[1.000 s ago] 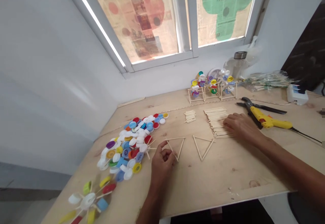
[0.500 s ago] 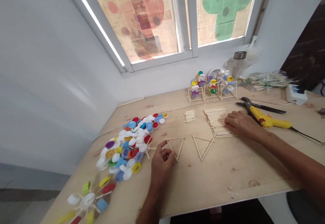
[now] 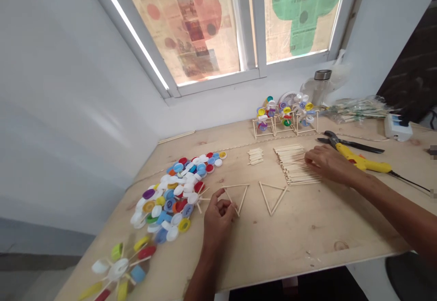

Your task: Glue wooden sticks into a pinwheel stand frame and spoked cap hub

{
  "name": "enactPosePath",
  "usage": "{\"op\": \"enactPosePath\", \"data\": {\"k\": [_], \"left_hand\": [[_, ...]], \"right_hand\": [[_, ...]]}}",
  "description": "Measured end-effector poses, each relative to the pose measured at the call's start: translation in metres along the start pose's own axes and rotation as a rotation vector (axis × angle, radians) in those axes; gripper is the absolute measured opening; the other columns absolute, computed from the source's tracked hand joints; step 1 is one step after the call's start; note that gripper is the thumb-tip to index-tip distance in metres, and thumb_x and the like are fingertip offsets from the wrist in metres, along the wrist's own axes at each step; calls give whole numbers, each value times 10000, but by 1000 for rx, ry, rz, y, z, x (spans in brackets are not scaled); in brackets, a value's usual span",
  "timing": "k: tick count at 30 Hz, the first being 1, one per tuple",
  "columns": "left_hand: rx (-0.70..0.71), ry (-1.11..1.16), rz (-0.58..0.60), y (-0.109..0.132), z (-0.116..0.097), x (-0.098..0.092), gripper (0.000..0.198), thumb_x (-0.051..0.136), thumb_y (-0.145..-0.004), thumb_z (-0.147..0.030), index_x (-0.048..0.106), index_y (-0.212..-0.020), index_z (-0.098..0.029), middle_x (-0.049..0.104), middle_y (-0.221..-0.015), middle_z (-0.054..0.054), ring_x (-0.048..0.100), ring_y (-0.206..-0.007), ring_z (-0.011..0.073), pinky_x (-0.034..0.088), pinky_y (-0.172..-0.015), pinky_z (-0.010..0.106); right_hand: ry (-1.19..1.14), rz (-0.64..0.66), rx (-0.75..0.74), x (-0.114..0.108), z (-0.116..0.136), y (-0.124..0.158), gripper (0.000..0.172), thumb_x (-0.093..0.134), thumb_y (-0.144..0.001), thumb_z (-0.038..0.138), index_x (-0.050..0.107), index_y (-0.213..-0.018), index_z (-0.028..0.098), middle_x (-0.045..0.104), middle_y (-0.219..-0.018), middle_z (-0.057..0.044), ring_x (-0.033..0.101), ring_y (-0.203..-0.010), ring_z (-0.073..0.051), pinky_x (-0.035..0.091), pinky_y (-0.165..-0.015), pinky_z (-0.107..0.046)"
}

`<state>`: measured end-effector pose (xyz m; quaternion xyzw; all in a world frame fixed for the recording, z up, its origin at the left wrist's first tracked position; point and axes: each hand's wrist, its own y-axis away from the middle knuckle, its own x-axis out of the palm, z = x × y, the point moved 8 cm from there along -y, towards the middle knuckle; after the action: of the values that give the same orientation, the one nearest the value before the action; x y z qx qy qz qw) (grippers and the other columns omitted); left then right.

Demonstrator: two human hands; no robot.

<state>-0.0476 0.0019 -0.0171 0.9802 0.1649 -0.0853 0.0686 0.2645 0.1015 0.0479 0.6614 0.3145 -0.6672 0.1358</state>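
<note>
Curled inward, the left hand (image 3: 218,214) pinches the left triangle of thin wooden sticks (image 3: 241,199) near its lower corner, thumb and fingertips pressed together on the sticks; the right hand (image 3: 329,164) lies with its fingers spread and their tips on a flat pile of pale wooden sticks (image 3: 293,169). Both rest over a light plywood tabletop (image 3: 307,232); a matching wooden-stick triangle (image 3: 273,199) lies just right of the pinched one, apart from it. Near the left hand spreads a heap of multicoloured plastic bottle caps (image 3: 167,201), with a pinwheel of bright caps on sticks (image 3: 118,269) nearer the table's front corner; a small bundle of wooden sticks (image 3: 255,156) lies beyond the triangles; a yellow glue gun (image 3: 362,164) and black-handled pliers (image 3: 348,140) lie just past the right hand; three small stick-framed cap models (image 3: 283,116) stand along the far edge, beneath a newspaper-covered window (image 3: 225,28).
</note>
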Motion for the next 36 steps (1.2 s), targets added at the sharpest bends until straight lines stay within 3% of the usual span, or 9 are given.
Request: {"op": "enactPosePath", "data": {"k": [7, 21, 36], "left_hand": [[13, -6, 17, 0, 0, 1, 584, 653, -621, -320, 486, -1148, -134, 560, -562, -51, 495, -419, 106, 338, -399, 199], [20, -8, 26, 1, -1, 3, 584, 643, -634, -308, 459, -1157, -128, 537, -559, -60, 480, -434, 104, 352, -433, 209], [20, -10, 18, 0, 4, 1, 605, 643, -622, -319, 483, -1173, -127, 546, -572, -57, 480, -435, 97, 345, -428, 200]], "right_hand": [[-63, 5, 106, -3, -31, 21, 178, 422, -844, 232, 546, -722, 195, 631, -712, -35, 545, -678, -162, 322, -679, -291], [-61, 72, 138, 13, -24, 25, 173, 454, -849, 237, 564, -723, 193, 616, -678, -31, 534, -656, -160, 317, -670, -290], [-51, 13, 80, 13, -10, 24, 187, 440, -871, 244, 554, -733, 195, 632, -700, -24, 558, -691, -171, 321, -697, -304]]}}
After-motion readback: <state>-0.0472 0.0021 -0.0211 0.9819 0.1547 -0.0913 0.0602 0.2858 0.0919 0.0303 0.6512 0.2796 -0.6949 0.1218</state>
